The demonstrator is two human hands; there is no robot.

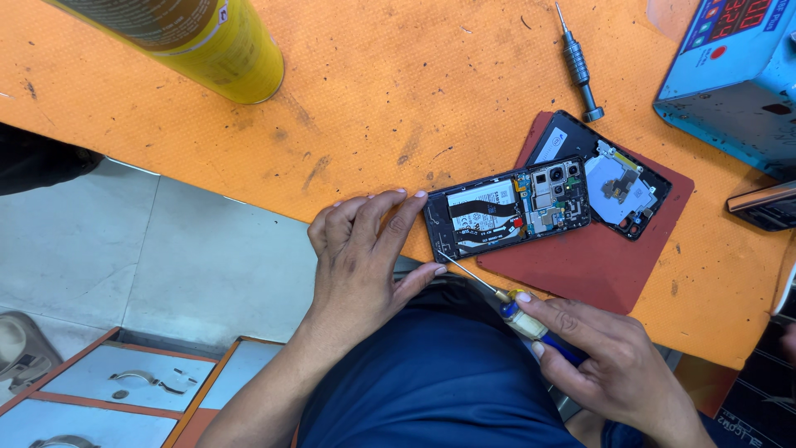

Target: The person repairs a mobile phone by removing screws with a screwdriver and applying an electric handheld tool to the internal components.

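Observation:
An opened phone [507, 207] lies near the front edge of the orange table [373, 91], its battery, flex cable and circuit board showing. My left hand [363, 257] steadies its lower end with the fingertips. My right hand [609, 365] holds a small screwdriver [489, 286] with a yellow and blue handle, its thin tip touching the phone's bottom corner. The phone's back cover [618, 178] lies inner side up just behind it, on a dark red mat [597, 261].
A second grey screwdriver [578, 62] lies at the back of the table. A yellow cylinder [199, 37] stands at the top left. A blue device with a display [738, 75] sits at the right, another phone [767, 207] below it. Drawers with metal handles [133, 386] show under the table.

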